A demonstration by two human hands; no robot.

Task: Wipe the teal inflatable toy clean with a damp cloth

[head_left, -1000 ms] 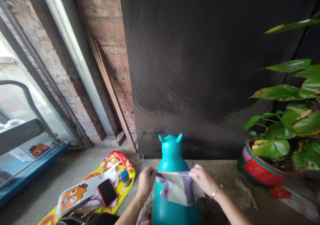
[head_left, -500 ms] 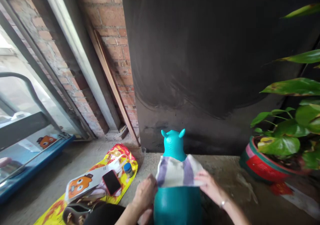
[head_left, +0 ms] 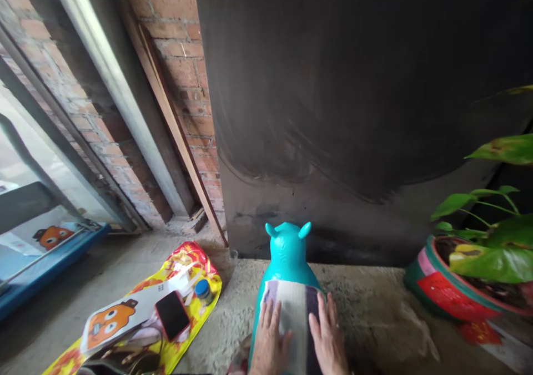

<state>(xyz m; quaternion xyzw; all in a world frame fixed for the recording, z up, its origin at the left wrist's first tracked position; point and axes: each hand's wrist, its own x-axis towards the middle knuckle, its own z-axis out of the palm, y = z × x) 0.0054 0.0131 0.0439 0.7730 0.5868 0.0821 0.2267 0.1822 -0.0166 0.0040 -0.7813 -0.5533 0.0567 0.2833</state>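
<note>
A turquoise inflatable animal toy (head_left: pixel 288 253) with two small ears stands on the concrete floor in front of me, its head toward the dark panel. Over its back lies a white cloth with purple stripes (head_left: pixel 293 308). My left hand (head_left: pixel 270 336) rests on the cloth's left part, palm down with fingers stretched out. On the right edge of the cloth my right hand (head_left: pixel 328 333) lies flat, fingers spread. The near part of the toy runs out of the picture at the bottom.
On the left, a yellow plastic sheet (head_left: pixel 183 347) bears a phone (head_left: pixel 172 315), a blue-lidded jar (head_left: pixel 203 290), a cartoon-printed white bag (head_left: pixel 110 322) and a dark handbag (head_left: pixel 125 361). A blue trolley (head_left: pixel 94 239) stands farther left. A potted plant (head_left: pixel 453 289) is at right, a black panel (head_left: pixel 333 114) behind.
The striped cloth has come down from being held up behind the toy's head onto its back. Both hands have gone from gripping its edges to lying flat on it.
</note>
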